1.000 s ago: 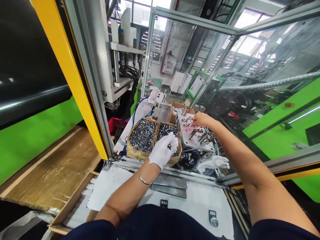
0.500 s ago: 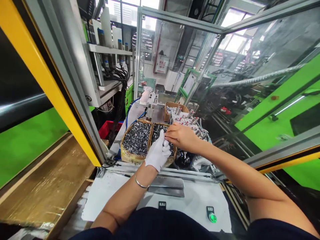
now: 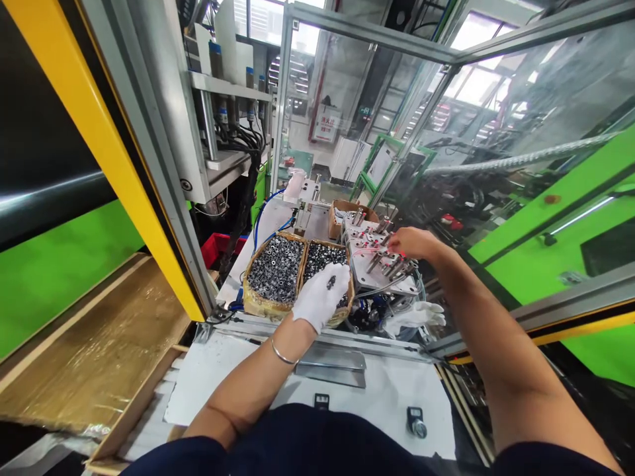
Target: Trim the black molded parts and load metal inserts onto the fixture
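Observation:
In the head view my left hand [image 3: 320, 301], in a white glove, is cupped palm up over the near edge of the right-hand box. It holds a few small dark metal pieces [image 3: 331, 282]; their exact kind is too small to tell. My bare right hand [image 3: 414, 243] reaches over the right side of a metal fixture plate [image 3: 364, 264] with upright steel pins and red lit spots. Its fingertips are pinched together at the plate, hiding whatever is between them. The left box [image 3: 275, 271] is full of small grey rings, and the right box [image 3: 325, 256] of darker small parts.
A loose white glove [image 3: 414, 317] lies beside tubing right of the boxes. An open cardboard box [image 3: 347, 215] stands behind the fixture. A metal frame post [image 3: 183, 218] with a yellow edge rises at left. A button box [image 3: 417, 423] sits on the white front surface.
My right hand was at the fixture, came to my left hand, and is now back over the fixture. My left hand has stayed above the right box. The button's green light has gone out.

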`<control>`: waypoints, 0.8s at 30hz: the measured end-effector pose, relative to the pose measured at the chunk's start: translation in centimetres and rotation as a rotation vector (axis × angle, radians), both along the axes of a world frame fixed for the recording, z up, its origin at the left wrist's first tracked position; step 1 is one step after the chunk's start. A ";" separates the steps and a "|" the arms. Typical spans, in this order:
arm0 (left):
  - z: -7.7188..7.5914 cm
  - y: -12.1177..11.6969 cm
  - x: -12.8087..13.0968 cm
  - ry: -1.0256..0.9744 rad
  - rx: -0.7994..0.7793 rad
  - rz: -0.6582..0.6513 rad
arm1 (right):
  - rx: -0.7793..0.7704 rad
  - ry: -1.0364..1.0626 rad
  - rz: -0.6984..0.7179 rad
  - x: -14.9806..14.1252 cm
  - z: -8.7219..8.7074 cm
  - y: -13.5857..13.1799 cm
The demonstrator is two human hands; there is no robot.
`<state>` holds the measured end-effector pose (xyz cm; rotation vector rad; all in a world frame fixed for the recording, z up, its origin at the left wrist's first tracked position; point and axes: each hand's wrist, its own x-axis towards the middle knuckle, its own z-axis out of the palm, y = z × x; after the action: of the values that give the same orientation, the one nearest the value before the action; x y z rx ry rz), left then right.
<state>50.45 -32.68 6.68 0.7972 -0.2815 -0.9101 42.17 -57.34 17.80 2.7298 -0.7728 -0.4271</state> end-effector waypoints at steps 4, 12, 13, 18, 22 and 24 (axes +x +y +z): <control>1.0 -0.3 0.1 0.354 0.034 -0.111 | -0.014 0.036 -0.061 0.6 0.0 0.5; 2.1 0.5 0.0 0.417 -0.037 -0.128 | -0.041 0.072 -0.127 1.3 0.3 1.5; 2.1 0.6 0.0 0.405 -0.048 -0.117 | -0.045 0.074 -0.131 1.4 0.2 1.6; 2.0 0.6 -0.4 0.411 -0.055 -0.101 | -0.075 0.061 -0.144 1.3 0.9 2.0; 2.3 0.1 -0.3 0.472 -0.009 -0.113 | -0.076 -0.217 0.032 0.7 1.9 5.0; 2.5 -0.1 -0.4 0.471 0.003 -0.178 | 0.043 -0.368 0.291 0.4 1.8 7.8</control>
<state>50.09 -32.81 9.22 0.5448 0.0638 -1.2358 42.56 -49.55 19.57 2.9373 -0.4329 0.1264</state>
